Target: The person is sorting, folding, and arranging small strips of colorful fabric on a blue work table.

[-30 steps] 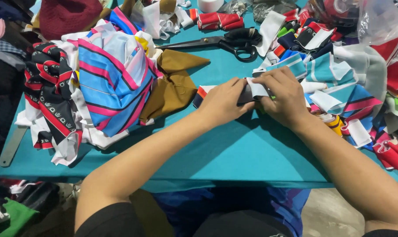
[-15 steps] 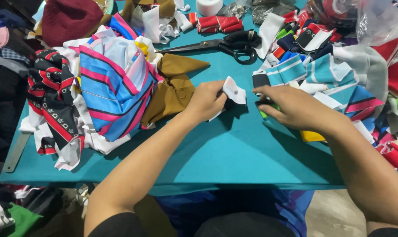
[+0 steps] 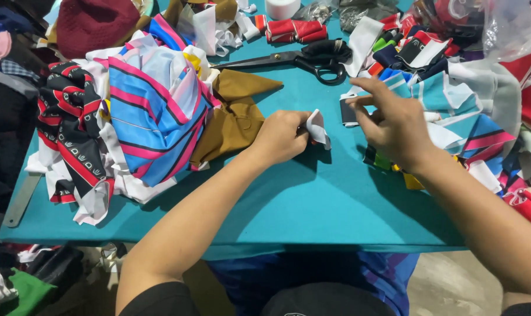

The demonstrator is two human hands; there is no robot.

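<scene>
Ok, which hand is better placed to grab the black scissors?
Probably the right hand: it is closer to the scissors handles. The left hand is closed on a white fabric scrap.

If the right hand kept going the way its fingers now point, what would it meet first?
Probably the white fabric scrap pinched in the left hand; the right hand, holding a dark strip, points leftward at it, though depth is unclear.

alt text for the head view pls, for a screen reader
Left hand pinches a small white fabric scrap while the right hand reaches into cloth offcuts, above a teal table with black scissors and striped fabric pile.
</scene>
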